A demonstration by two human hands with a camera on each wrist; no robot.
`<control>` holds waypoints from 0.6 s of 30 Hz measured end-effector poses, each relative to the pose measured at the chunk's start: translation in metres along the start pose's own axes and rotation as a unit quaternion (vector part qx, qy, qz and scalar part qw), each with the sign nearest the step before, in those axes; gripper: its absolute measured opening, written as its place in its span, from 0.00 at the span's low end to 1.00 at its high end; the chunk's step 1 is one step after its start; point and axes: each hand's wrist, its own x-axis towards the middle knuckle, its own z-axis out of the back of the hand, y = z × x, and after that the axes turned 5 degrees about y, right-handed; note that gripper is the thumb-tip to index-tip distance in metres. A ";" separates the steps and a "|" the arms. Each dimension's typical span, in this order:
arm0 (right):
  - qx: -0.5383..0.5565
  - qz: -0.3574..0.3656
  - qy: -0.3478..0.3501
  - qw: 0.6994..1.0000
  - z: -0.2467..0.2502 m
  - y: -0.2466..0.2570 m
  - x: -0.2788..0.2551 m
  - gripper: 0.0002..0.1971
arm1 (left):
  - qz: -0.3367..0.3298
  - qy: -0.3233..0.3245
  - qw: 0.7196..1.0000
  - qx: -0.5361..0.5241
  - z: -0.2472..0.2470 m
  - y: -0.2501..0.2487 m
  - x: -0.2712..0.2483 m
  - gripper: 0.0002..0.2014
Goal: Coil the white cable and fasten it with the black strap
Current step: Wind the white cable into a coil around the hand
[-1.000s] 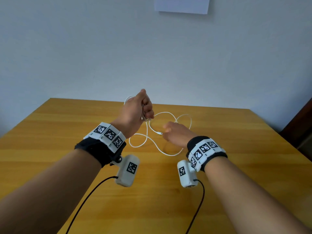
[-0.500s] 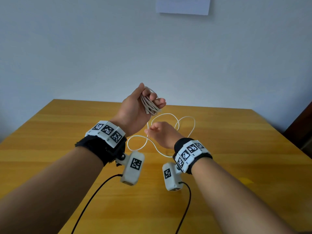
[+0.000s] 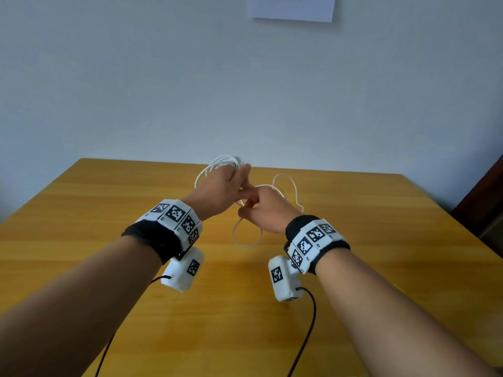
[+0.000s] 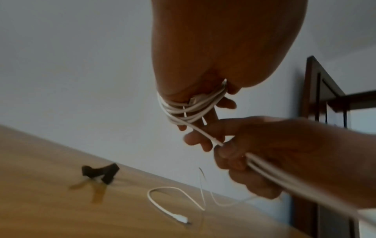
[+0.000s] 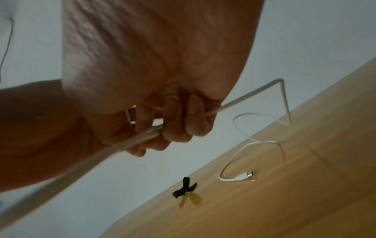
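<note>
Several turns of the white cable (image 3: 221, 161) (image 4: 189, 109) are wound round my left hand (image 3: 220, 186) (image 4: 203, 103), raised above the wooden table (image 3: 109, 213). One plug is tucked under the turns against the palm. My right hand (image 3: 261, 210) (image 5: 173, 122), just right of the left, grips the running strand in curled fingers. The loose tail (image 3: 288, 191) (image 5: 244, 145) trails on the table and ends in a plug (image 4: 181, 219) (image 5: 246, 174). The black strap (image 4: 101, 173) (image 5: 184, 188) lies on the table beyond the hands, hidden in the head view.
Pale wall behind the table with a sheet of paper (image 3: 292, 8) pinned high. Dark wooden furniture (image 3: 487, 202) (image 4: 325, 96) stands at the right. Black camera leads (image 3: 307, 330) hang from both wrists over the near tabletop.
My left hand has turned over, back now up, with the turns round it. My right hand rose from the table and came up beside the left, carrying the strand.
</note>
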 end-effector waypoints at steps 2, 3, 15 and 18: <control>-0.002 -0.016 0.002 1.000 0.001 -0.001 0.001 0.16 | -0.037 0.028 0.995 0.084 0.001 0.011 0.001 0.22; -0.006 -0.019 0.000 1.000 0.001 -0.001 0.000 0.15 | -0.053 0.048 0.988 0.138 0.002 0.016 0.003 0.21; 0.077 -0.021 -0.093 0.992 0.027 -0.026 -0.010 0.20 | 0.104 0.116 0.944 0.291 0.014 0.047 -0.001 0.27; 0.094 -0.012 -0.153 0.984 0.034 -0.032 -0.008 0.20 | 0.159 0.172 0.943 0.238 0.013 0.049 -0.004 0.33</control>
